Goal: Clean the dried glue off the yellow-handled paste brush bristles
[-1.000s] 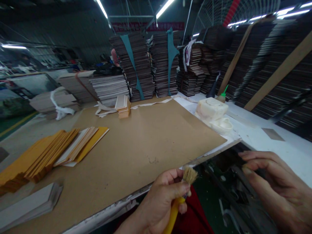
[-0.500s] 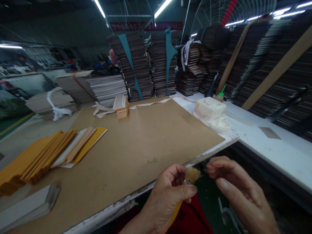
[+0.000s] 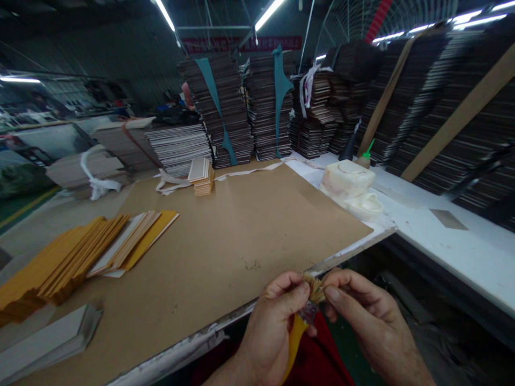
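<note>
A small brush with a yellow handle and pale bristles is gripped in my left hand, just off the near edge of the brown board. My right hand has come against the brush, its thumb and fingertips pinching the bristle tip. Both hands hover below the table edge, over something red at the bottom of the view.
Fanned yellow and white card strips lie at the left, a grey stack nearer. A small card pile sits at the back, a white glue tub and green-capped bottle at the right. Tall dark sheet stacks line the rear.
My right hand moved left from the white table's side to the brush and now pinches its bristles. My left hand stayed in place holding the brush.
</note>
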Demonstrator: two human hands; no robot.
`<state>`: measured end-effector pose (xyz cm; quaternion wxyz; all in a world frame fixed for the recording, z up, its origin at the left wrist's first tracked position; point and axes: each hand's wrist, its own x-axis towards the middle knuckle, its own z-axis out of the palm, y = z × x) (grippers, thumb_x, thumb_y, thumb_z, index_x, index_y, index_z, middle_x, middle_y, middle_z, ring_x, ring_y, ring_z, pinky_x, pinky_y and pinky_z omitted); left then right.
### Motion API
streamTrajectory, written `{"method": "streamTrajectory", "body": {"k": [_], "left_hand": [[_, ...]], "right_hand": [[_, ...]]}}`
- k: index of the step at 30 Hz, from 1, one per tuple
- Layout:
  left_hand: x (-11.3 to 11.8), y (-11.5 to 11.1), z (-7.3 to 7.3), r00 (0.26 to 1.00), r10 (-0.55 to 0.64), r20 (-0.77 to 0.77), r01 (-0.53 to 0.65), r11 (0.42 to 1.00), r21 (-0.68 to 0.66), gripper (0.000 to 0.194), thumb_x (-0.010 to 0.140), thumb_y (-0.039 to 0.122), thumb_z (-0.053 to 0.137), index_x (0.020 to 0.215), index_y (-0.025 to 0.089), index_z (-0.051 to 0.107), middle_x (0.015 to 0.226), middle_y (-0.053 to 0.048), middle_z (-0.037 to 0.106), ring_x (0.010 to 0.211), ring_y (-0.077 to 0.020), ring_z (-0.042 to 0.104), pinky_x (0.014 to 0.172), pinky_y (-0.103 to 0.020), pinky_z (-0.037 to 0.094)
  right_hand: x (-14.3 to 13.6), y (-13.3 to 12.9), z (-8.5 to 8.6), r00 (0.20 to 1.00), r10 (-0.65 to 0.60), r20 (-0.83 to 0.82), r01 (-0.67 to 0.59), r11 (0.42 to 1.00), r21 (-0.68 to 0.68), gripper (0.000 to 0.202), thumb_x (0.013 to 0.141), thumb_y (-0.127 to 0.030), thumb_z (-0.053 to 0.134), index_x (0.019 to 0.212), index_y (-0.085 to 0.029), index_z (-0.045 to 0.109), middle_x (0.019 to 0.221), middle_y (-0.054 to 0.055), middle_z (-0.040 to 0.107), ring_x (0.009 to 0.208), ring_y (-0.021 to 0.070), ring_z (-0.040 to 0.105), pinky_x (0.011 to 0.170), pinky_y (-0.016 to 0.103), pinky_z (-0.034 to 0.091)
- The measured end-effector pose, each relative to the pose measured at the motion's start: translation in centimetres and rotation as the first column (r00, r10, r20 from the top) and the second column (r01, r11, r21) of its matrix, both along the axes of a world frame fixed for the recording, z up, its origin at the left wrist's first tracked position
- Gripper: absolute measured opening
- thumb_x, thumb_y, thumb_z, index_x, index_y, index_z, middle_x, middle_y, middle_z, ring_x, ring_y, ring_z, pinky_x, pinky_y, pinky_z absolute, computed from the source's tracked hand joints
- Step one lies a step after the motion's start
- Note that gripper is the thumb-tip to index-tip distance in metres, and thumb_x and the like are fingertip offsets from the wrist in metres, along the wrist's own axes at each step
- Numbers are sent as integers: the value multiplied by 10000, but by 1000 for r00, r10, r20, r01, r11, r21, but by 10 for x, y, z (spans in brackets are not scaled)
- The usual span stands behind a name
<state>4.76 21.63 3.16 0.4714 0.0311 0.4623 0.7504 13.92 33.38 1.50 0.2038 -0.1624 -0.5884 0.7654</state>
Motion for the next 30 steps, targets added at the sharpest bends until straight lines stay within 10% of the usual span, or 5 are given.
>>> {"method": "streamTrajectory", "body": {"k": [30], "left_hand": [[0, -1, 1, 994, -48, -95, 43, 998, -50, 186, 711, 233, 751, 790, 137, 612, 704, -4, 584, 597, -90, 492, 513, -195, 396]], "right_hand": [[-5, 1, 8, 998, -55, 6, 55, 993, 106, 202, 841, -327, 683, 690, -205, 627, 616, -29, 616, 570, 115, 587, 531, 186, 505]]}}
